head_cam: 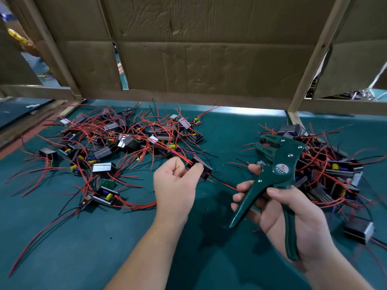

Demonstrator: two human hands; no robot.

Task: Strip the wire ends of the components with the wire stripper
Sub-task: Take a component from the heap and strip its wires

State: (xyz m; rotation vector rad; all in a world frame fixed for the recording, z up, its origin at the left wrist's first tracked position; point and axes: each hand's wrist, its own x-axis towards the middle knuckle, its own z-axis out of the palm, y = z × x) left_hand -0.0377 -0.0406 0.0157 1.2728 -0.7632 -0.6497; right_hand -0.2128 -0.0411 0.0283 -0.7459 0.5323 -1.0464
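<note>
My left hand (pixel 176 183) pinches a small black component (pixel 202 169) above the green table mat (pixel 62 237); red and black wires trail from the component toward both sides. To its right, my right hand (pixel 287 214) grips the dark green wire stripper (pixel 278 174) by its handles, with the jaws pointing up and to the left. The handles stand apart. No wire is visibly in the stripper's jaws. One red wire from the held component runs toward my right hand's fingers.
A pile of components with red wires (pixel 117 143) covers the mat at the left and centre. A second pile (pixel 330 170) lies at the right, behind the stripper. A lone black component (pixel 359 230) sits at the right edge. Cardboard panels on a wooden frame (pixel 199 59) wall off the back.
</note>
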